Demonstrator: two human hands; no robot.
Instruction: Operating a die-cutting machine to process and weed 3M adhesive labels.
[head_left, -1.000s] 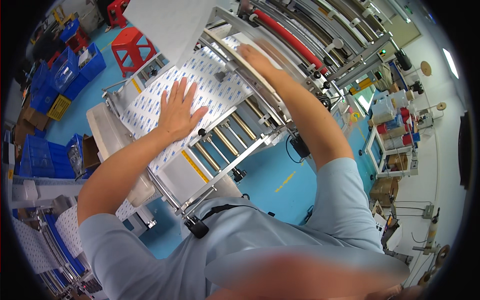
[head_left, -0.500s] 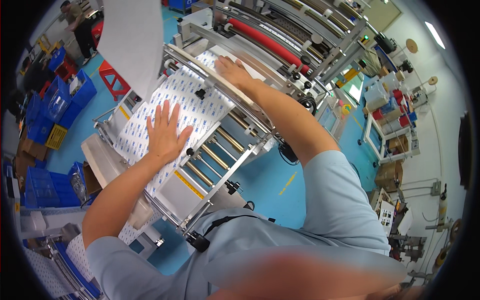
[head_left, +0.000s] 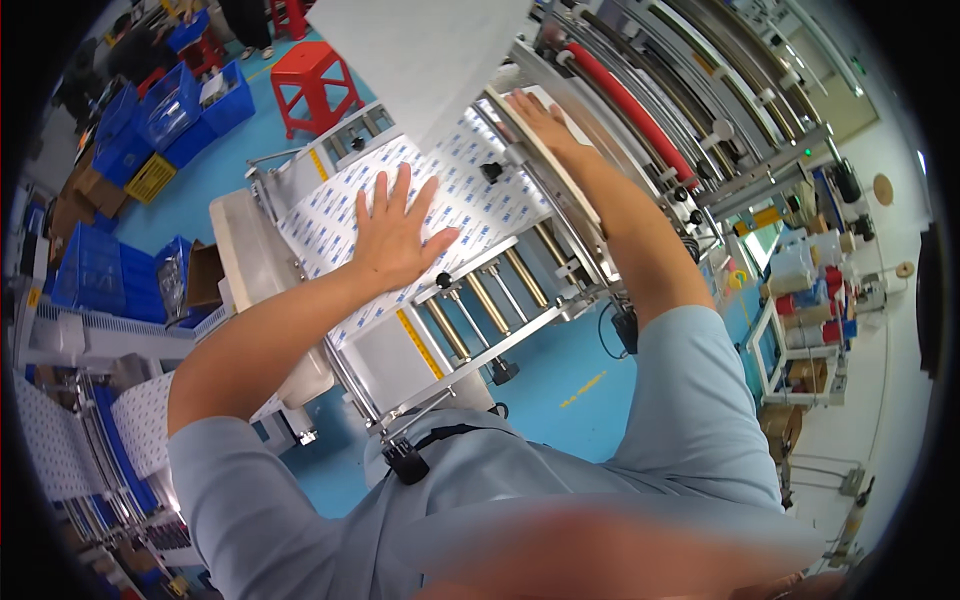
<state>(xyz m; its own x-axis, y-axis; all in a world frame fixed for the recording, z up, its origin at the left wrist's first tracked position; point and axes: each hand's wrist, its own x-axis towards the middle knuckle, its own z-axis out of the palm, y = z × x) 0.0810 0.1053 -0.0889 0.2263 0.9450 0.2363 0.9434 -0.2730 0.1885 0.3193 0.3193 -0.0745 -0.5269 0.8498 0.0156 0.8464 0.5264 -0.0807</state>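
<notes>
Shifted a bit since half a second back: left hand (head_left: 393,232) now sitting nearer the middle of the printed sheet (head_left: 440,195), head tilted so more of the red stool (head_left: 318,82) shows at the far left. Otherwise much the same pose, both palms still pressed down.

Near end first: grey sleeves and a black clip thing (head_left: 405,460) on the chest, then the metal frame (head_left: 440,350) with its row of brass-coloured rollers (head_left: 490,300) just right of the left wrist. Yellow ruler strip (head_left: 418,342) along the frame edge.

Left hand flat on the sheet, fingers spread wide, gripping nothing, just pressing. Sheet white with small blue marks all over, lying across the machine bed from near left to far right, running up under a big plain white web (head_left: 420,50) hanging down at the far side.

Right hand (head_left: 535,118) further off, also flat and open, fingers together-ish, resting on the far right edge of the sheet beside a pale bar (head_left: 560,185). Holding nothing as far as can be seen.

Looks like smoothing or lining up the sheet, with the left hand's slide reading as flattening toward the middle.

Further out: red roller (head_left: 630,100), blue crates (head_left: 160,110) on the far-left floor, shelf of bottles (head_left: 810,300) off right.
</notes>
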